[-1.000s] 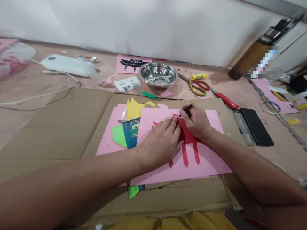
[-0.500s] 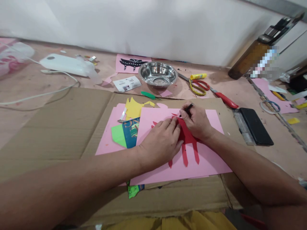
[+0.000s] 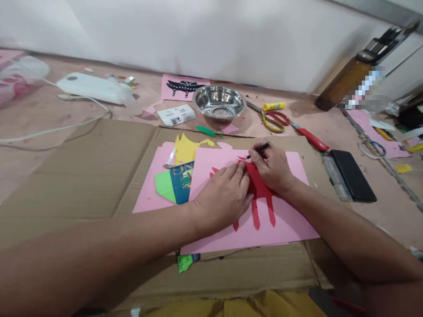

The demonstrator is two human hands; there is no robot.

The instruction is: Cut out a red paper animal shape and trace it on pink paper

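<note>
A red paper cut-out with long pointed strips lies on a sheet of pink paper. My left hand rests flat on the cut-out, fingers stretched out, covering part of it. Pinched in my right hand is a thin black pencil or pen; its tip meets the paper close to the cut-out's upper edge, just beyond my left fingertips. Under the pink sheet, at its left, stick out yellow paper scraps and a green and blue printed piece.
Brown cardboard lies beneath the papers. Behind stand a steel bowl, scissors, a glue stick and a red-handled tool. A black phone lies at right, a brown bottle behind it, a white device at left.
The pencil or pen in my right hand tilts slightly differently, its back end a little to the right. My left hand stays on the red cut-out. The view has shifted very slightly.
</note>
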